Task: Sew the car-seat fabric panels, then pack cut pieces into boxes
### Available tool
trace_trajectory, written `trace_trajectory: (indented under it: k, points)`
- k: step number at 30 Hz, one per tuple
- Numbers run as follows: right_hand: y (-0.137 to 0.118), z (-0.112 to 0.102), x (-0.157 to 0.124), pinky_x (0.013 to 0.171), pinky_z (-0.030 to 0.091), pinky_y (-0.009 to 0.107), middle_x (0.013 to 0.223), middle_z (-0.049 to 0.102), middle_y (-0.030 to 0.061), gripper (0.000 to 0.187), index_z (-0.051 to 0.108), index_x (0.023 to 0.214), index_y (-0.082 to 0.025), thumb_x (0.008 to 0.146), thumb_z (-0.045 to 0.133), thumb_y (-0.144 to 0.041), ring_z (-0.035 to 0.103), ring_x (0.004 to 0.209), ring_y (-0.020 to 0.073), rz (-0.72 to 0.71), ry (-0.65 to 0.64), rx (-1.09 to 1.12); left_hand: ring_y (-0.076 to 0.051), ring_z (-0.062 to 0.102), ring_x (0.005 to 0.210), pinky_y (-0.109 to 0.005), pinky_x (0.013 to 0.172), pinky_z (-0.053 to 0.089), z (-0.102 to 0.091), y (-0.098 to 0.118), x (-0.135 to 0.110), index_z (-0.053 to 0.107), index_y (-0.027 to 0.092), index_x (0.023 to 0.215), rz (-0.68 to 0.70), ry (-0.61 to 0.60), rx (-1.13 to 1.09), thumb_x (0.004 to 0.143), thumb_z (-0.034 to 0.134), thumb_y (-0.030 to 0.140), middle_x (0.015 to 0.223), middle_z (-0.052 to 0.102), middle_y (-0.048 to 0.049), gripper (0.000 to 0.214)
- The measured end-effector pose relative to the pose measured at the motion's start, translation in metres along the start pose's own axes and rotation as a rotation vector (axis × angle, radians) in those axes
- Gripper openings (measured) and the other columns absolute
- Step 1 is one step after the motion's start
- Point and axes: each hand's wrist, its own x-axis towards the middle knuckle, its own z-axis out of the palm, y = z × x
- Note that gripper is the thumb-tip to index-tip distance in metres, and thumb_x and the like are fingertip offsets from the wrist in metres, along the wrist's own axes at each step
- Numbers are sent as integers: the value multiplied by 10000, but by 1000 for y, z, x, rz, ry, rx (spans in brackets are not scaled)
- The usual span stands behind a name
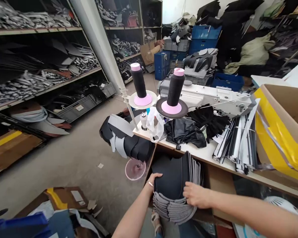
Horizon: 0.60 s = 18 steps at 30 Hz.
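Note:
A thick stack of black fabric panels [172, 180] with grey undersides sits in front of me, partly inside an open cardboard box [221, 180] below the table edge. My left hand [154, 181] grips the stack's left side; its thumb lies over the top panel and the other fingers are mostly hidden. On the right side of the stack, my right hand [195, 194] is closed on the edge with curled fingers. More panels stand on edge [195, 168] behind my right hand, their grey sides showing.
Above the box, the white table [208, 150] carries a sewing machine [206, 96], thread cones [175, 89], a black bag [186, 132] and bundled strips [240, 142]. A large carton [283, 129] stands right. A pink bin [135, 169] and loaded shelves [44, 87] are left.

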Motion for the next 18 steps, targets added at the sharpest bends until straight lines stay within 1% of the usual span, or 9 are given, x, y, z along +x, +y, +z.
trace_trajectory:
  k: [2, 3, 5, 6, 8, 11, 14, 16, 18]
  points:
    - [4, 37, -4, 631, 325, 344, 601, 533, 8, 60, 527, 555, -221, 583, 581, -222, 466, 611, 170, 73, -35, 59, -187, 578, 570, -339, 609, 475, -4, -8, 21, 535, 88, 811, 0, 56, 7, 543, 577, 122, 569, 608, -33, 274]
    - [7, 51, -7, 648, 327, 348, 612, 534, 9, 40, 538, 568, -218, 586, 571, -230, 468, 622, 170, 110, -48, 83, -183, 579, 561, -335, 608, 477, -4, -12, 31, 523, 102, 820, 6, 82, 10, 528, 572, 110, 565, 608, -25, 296]
    - [14, 68, -12, 697, 321, 351, 657, 541, 15, 24, 561, 605, -202, 614, 540, -211, 474, 672, 167, 171, -44, 109, -181, 582, 554, -334, 601, 479, -2, -12, 47, 504, 125, 827, 24, 120, 24, 507, 567, 99, 568, 611, -20, 327]
    - [18, 71, -14, 720, 313, 349, 679, 543, 19, 49, 569, 619, -194, 632, 522, -189, 473, 704, 166, 195, -32, 114, -183, 583, 550, -337, 593, 480, 1, -9, 55, 498, 132, 824, 35, 131, 35, 499, 567, 96, 568, 612, -21, 335]
    - [23, 71, -16, 756, 294, 344, 715, 541, 24, 94, 577, 646, -182, 659, 492, -144, 461, 752, 162, 221, -11, 126, -190, 582, 535, -343, 569, 479, 7, 2, 68, 500, 141, 818, 59, 133, 64, 483, 565, 92, 566, 611, -23, 345]
    - [24, 64, -15, 770, 283, 343, 738, 532, 28, 67, 570, 670, -172, 653, 507, -160, 442, 763, 160, 231, -9, 195, -195, 579, 519, -336, 536, 472, 12, 15, 79, 522, 137, 823, 66, 107, 119, 462, 559, 81, 563, 612, -25, 368]
    - [18, 67, -15, 755, 287, 341, 760, 532, 37, 74, 563, 682, -167, 638, 529, -215, 434, 766, 163, 231, -13, 280, -191, 576, 510, -324, 522, 467, 12, 12, 81, 538, 129, 810, 39, 93, 168, 447, 553, 69, 549, 606, -19, 369]
    - [16, 75, -14, 745, 291, 338, 752, 534, 40, 75, 562, 683, -163, 657, 513, -214, 436, 762, 161, 224, -32, 304, -181, 568, 500, -320, 521, 465, 9, 6, 83, 540, 127, 780, 21, 98, 194, 455, 557, 80, 530, 597, -13, 329]
    - [18, 80, -13, 750, 294, 340, 753, 537, 45, 81, 562, 689, -157, 678, 491, -195, 440, 764, 162, 230, -47, 306, -175, 566, 501, -322, 534, 466, 7, 4, 87, 542, 126, 759, 16, 104, 223, 468, 573, 97, 521, 594, -9, 294]
